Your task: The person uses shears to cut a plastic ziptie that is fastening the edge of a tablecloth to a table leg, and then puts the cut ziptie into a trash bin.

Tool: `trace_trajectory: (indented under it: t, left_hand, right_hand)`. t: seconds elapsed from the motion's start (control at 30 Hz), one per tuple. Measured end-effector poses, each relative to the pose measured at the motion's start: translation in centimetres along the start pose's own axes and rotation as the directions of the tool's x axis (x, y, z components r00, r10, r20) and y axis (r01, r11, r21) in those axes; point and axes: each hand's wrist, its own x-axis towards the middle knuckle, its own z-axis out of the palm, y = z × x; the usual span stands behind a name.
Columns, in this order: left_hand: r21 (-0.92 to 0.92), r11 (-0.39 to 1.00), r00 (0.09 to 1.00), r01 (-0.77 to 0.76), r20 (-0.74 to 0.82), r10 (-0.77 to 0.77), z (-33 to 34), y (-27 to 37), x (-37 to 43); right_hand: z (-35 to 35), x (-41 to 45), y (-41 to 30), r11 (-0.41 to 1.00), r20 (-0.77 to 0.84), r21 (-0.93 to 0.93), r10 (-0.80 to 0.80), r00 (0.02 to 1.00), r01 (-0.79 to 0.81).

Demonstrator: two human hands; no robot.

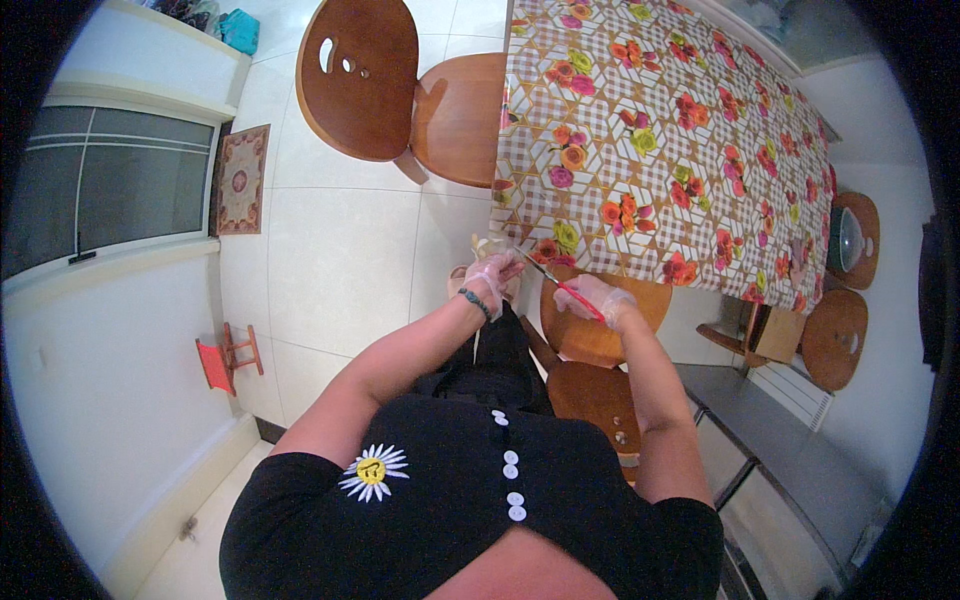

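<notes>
My left hand, in a clear plastic glove with a dark band at the wrist, is beside the near corner of a table with a floral, checked tablecloth. Its fingers are bent together. Something small and pale shows just beyond them; I cannot tell what it is or whether the hand grips it. My right hand, gloved the same way, holds a slim red-handled metal tool, too small to name exactly. The tool's metal end points towards the left fingertips.
A wooden chair stands ahead on the left; another is under my right hand. Wooden chairs stand at the far right, one bearing a bowl. A red-topped folding stool and a patterned mat are left.
</notes>
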Motion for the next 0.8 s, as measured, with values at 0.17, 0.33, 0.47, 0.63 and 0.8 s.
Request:
trace_trajectory:
  t: [0.17,0.33,0.47,0.63,0.8]
  left_hand:
    - [-0.160,0.981,0.994,-0.107,-0.025,0.104,-1.3,-0.5,1.9]
    - [-0.128,0.967,0.976,-0.220,-0.035,0.217,-1.8,0.1,1.9]
    - [-0.034,0.986,0.986,-0.163,-0.047,0.161,-2.2,0.6,1.5]
    - [-0.018,0.975,0.975,-0.223,-0.017,0.223,-2.5,0.4,3.0]
    - [0.028,0.986,0.984,-0.166,-0.061,0.167,-2.1,0.8,2.3]
  right_hand:
    - [-0.8,-0.9,-1.5,0.932,0.099,0.288,0.199,0.975,-0.219]
    - [-0.3,-0.8,-0.8,0.977,0.059,0.177,0.107,0.993,-0.116]
    - [-1.2,-1.7,-4.4,0.998,-0.034,0.053,-0.025,0.999,0.027]
    - [0.2,1.2,-2.0,0.990,0.051,0.112,0.081,0.995,-0.087]
    - [1.3,1.5,-1.4,0.990,-0.010,0.139,0.039,0.999,-0.037]
